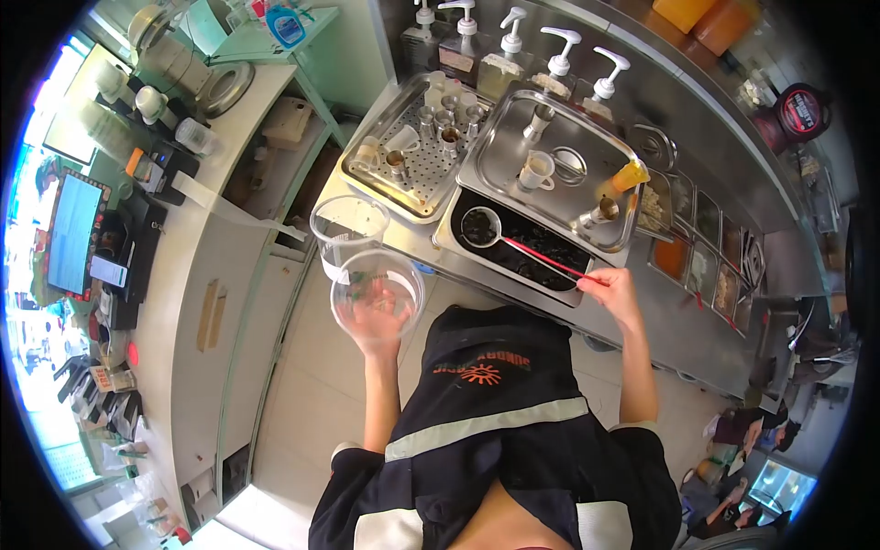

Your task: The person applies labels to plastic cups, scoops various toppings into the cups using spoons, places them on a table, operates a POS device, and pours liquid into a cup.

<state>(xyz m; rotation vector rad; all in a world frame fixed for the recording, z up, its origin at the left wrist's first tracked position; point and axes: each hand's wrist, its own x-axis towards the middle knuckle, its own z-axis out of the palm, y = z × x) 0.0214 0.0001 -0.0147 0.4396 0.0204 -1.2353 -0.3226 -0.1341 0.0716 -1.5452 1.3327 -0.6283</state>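
My left hand point(380, 321) is closed around a clear plastic cup point(374, 278), and its fingers show through the wall. Just beyond it, at the counter's corner, is another clear cup point(348, 217); I cannot tell what it rests on. My right hand point(612, 291) pinches the end of the thin red handle of a strainer ladle point(480, 226). The ladle's round bowl sits over a deep pan point(442, 240) of glossy black pieces point(532, 252), with some dark pieces inside the bowl.
Behind the pan, a steel tray point(587, 128) holds metal jiggers and a measuring cup point(536, 170). A perforated tray point(371, 188) with more small cups is at left. Pump bottles point(559, 60) line the back; topping containers point(701, 266) stand right. A side counter point(197, 238) runs along the left.
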